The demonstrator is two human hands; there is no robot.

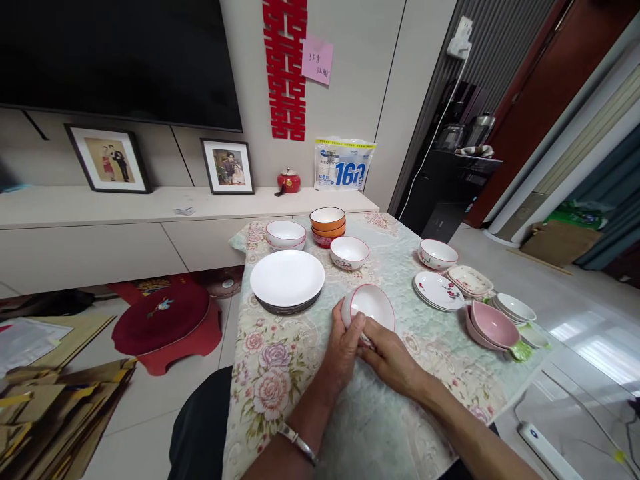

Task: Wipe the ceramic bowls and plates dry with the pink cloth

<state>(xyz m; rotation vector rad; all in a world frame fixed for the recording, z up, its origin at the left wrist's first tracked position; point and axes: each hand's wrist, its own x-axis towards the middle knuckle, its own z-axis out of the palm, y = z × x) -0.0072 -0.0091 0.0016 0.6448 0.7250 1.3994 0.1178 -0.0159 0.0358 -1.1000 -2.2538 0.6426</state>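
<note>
A white bowl with a thin red rim (373,305) is tilted above the flowered tablecloth, held between both hands. My left hand (345,340) grips its left side, thumb near the rim. My right hand (387,353) holds the bowl's lower front edge, its fingers curled around it. Beyond it stands another white bowl with a red rim (349,253). To the left lies a stack of large plates, a white one on top (287,278). Behind are stacked white bowls (285,233) and a stack of orange and red bowls (328,220).
On the table's right side are a white bowl (438,254), flowered plates (439,291), squarish dishes (471,281), pink bowls (495,325) and small white bowls (515,307). A red stool (165,320) and flattened cardboard (60,413) are on the floor at left.
</note>
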